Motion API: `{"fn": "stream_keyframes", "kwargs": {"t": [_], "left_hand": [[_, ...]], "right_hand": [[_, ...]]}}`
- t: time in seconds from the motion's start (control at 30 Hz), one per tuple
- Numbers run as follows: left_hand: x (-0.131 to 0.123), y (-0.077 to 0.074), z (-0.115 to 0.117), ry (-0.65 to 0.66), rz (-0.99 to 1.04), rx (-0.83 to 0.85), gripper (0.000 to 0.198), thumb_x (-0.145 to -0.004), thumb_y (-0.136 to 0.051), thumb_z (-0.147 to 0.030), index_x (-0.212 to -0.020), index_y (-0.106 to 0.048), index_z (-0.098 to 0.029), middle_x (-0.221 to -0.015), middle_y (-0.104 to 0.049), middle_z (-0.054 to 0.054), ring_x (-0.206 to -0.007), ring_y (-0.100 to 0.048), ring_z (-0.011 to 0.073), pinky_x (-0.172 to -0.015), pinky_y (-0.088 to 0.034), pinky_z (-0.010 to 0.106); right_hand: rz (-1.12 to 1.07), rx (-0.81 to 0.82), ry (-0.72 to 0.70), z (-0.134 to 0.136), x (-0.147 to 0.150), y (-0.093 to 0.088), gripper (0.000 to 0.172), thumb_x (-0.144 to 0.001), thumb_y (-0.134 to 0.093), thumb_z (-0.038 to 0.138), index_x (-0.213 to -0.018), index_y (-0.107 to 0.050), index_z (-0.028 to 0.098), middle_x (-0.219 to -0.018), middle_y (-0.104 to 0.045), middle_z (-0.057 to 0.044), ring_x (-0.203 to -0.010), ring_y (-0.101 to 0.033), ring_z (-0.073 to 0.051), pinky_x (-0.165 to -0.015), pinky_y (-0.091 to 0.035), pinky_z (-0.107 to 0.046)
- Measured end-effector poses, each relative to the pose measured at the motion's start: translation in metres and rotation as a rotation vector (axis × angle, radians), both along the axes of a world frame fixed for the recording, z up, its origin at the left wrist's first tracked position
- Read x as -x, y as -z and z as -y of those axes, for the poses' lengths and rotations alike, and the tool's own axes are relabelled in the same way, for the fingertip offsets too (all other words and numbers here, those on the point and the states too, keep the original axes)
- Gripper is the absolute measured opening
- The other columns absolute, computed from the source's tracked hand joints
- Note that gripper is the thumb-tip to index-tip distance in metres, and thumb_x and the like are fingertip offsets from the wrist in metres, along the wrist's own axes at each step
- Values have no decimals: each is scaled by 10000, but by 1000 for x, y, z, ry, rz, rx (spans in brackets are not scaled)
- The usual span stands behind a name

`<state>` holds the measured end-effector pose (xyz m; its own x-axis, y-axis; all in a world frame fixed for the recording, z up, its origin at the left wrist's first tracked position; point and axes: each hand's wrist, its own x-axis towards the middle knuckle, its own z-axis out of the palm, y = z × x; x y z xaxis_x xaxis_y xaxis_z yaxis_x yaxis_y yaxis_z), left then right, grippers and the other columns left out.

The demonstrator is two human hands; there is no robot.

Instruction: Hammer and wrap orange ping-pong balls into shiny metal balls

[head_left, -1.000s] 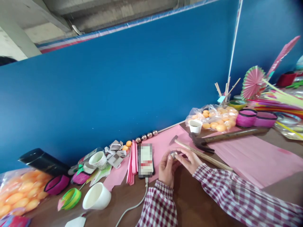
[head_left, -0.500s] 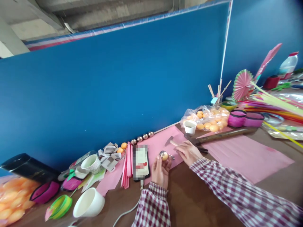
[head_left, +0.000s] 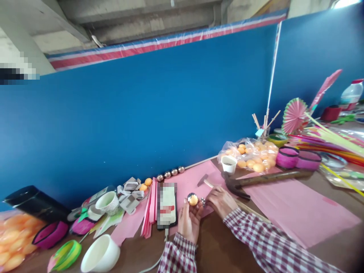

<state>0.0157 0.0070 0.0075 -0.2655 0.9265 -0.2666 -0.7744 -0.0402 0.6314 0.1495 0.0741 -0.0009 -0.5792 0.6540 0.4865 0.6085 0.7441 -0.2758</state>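
Observation:
My left hand (head_left: pixel 190 220) is closed round a small orange ball (head_left: pixel 193 200), partly covered in shiny silver, with its palm turned up. Small silver pieces (head_left: pixel 203 201) show at its fingertips; they look like tacks. My right hand (head_left: pixel 222 203) is close on the right, fingers bent together and tips by those silver pieces. What it pinches is hidden. A small hammer (head_left: pixel 202 179) lies on pink paper (head_left: pixel 196 172), its wooden handle passing under my right hand. A phone (head_left: pixel 167 206) with a cable lies left of my left hand.
Several silver balls (head_left: pixel 171 174) line the blue partition (head_left: pixel 170 94). To the right are a claw hammer (head_left: pixel 239 189), a white cup (head_left: pixel 229 164) and a bag of orange balls (head_left: pixel 257 161). On the left stand a white bowl (head_left: pixel 101 254) and a black cylinder (head_left: pixel 35 204).
My right hand has come down and left to the left fingertips, baring more of the small hammer's handle. The ball's orange side now faces me, and the view has tilted up slightly.

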Motion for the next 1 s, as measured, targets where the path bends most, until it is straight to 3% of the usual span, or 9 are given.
{"fn": "stream_keyframes", "kwargs": {"t": [0.17,0.43,0.77,1.0], "left_hand": [[-2,-4,0,-30,25,28,162,-745,-586,-243,-771,-624,-88,-762,-679,124,-685,-646,165,-628,-531,258],[0,1,0,-25,38,7,146,-716,-621,-225,-804,-618,-109,-762,-680,99,-725,-652,193,-696,-532,328],[-1,0,0,-15,9,-4,170,-710,-626,-247,-799,-613,-103,-752,-675,98,-659,-641,151,-635,-525,261],[-2,2,-2,-17,11,-30,188,-695,-640,-253,-808,-611,-106,-747,-675,88,-698,-648,176,-682,-528,308]], "right_hand": [[-43,1,2,0,-1,1,187,-810,-493,210,-681,-628,194,-689,-607,-38,-796,-506,-169,-729,-390,-288],[-81,41,7,1,-1,2,152,-782,-486,160,-663,-578,180,-677,-593,-29,-790,-508,-168,-726,-390,-286],[-85,37,6,-1,-2,-1,143,-764,-492,152,-708,-622,172,-730,-625,-42,-810,-527,-165,-785,-394,-298],[-50,33,14,-1,-2,2,169,-746,-483,119,-794,-639,163,-805,-634,-51,-869,-511,-181,-836,-379,-312]]}}
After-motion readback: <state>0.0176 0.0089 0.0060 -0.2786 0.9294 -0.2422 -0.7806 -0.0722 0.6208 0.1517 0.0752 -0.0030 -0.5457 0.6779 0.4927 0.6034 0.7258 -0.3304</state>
